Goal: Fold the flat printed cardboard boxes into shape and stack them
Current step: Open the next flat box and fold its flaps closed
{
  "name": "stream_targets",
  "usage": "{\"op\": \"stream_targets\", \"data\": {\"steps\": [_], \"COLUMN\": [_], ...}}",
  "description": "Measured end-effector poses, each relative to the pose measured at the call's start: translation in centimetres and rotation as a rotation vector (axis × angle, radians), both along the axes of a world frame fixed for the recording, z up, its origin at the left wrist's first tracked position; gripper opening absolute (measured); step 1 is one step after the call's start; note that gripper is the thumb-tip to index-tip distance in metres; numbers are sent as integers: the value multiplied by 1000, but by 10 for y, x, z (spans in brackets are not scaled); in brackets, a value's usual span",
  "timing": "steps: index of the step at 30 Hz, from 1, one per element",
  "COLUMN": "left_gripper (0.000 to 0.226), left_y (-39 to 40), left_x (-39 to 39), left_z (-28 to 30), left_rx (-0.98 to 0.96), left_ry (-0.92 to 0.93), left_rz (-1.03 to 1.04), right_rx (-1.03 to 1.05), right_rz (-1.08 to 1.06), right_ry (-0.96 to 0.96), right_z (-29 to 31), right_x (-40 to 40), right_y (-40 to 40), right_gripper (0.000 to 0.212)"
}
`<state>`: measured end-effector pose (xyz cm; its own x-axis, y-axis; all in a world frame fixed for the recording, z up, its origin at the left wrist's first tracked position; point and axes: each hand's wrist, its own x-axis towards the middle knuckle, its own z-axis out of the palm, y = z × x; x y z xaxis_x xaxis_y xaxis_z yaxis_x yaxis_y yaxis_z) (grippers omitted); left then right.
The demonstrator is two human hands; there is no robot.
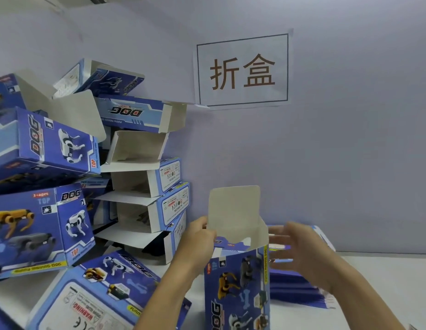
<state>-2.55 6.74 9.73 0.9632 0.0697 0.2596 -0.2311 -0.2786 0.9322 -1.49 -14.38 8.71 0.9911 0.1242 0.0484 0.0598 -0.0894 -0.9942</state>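
Box (238, 289) stands upright near worktop (374, 277) front edge, top flap (233, 210) up. Left hand (197, 241) pinches the flap's left edge; right hand (300, 248) is open-fingered beside the box. Judgement: steady the body, crease along the score, then tuck.

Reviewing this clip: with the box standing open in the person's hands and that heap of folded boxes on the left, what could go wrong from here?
1. The pile of folded boxes is stacked unevenly, with several tilted and flaps open; adding another may topple it.
2. The upright box has its top flap raised; only the left hand grips it, while the right hand is open beside it, so it might tip.
3. The flat boxes lie right behind it and might get knocked.
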Motion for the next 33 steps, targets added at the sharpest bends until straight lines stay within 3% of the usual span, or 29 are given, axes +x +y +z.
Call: {"op": "stream_targets", "data": {"steps": [2,4,6,9,11,13,17,21,29,33], "left_gripper": [27,28,28,20,17,19,38,52,21,23], "left_y": [-3,-4,-4,-3,-1,1,3,6,20,20], "left_x": [-4,-6,-7,-7,-3,1,3,4,5,6], "left_z": [3,5,5,4,1,-1,-3,-5,-5,-9], "left_rx": [69,144,193,160,179,200,171,74,-419,-414], "left_ry": [-34,-73,-98,-89,-112,-114,-80,8,362,406], "left_rz": [-55,-79,-87,-64,63,179,298,216,51,15], "right_rx": [-90,-336,-480,-517,-503,-383,124,497,582,580], "right_rz": [-189,-341,-441,-480,-457,-417,-246,-89,-12,11], "right_ry": [-89,-205,-292,-279,-240,-186,34,287,340,315], "right_z": [8,11,11,11,12,11,3,-14,-20,-21], "right_x": [-2,-3,-5,-7,-7,-4,0,2,5,5], "right_y": [7,15,21,18,14,9,-6,-13,-14,-14], "right_gripper": [43,53,45,36,33,23,10,29,52,50]}}
